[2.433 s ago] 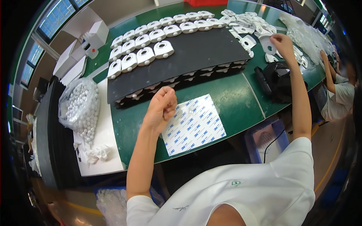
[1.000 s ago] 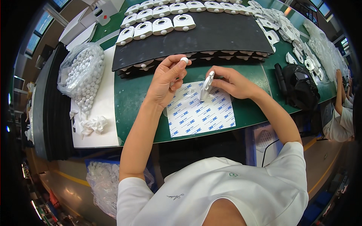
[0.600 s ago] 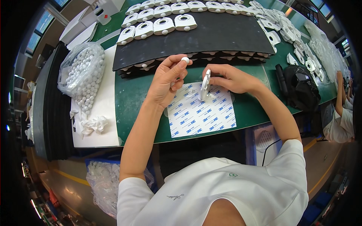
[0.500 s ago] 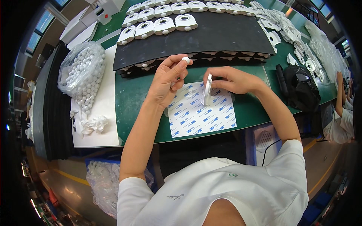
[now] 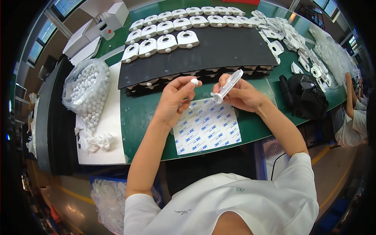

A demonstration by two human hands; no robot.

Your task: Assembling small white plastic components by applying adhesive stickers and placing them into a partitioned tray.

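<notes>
Between the thumb and fingertips of my left hand [image 5: 177, 97] is a small white ball [image 5: 194, 82]. My right hand [image 5: 243, 95] grips a white plastic housing [image 5: 229, 85], tilted with its narrow edge toward me and its lower end near the ball but apart from it. Both hands are above a white sheet with blue print [image 5: 207, 129] on the green table. Behind them, similar white housings [image 5: 166, 44], each with a round hole and a ball at its near edge, stand in rows on a black foam board [image 5: 227, 49].
An open plastic bag of white balls [image 5: 88, 88] lies at left on a white board, beside crumpled tissue [image 5: 100, 141]. Loose white housings [image 5: 291, 41] are heaped at the far right. A black bag-like object [image 5: 307, 96] sits right of my arm; a co-worker's arm [image 5: 349, 94] is beyond.
My right hand has turned the housing from nearly upright above the sheet to a slant, lifting its top up and rightward. The left hand still pinches the ball. The whole view has shifted slightly.
</notes>
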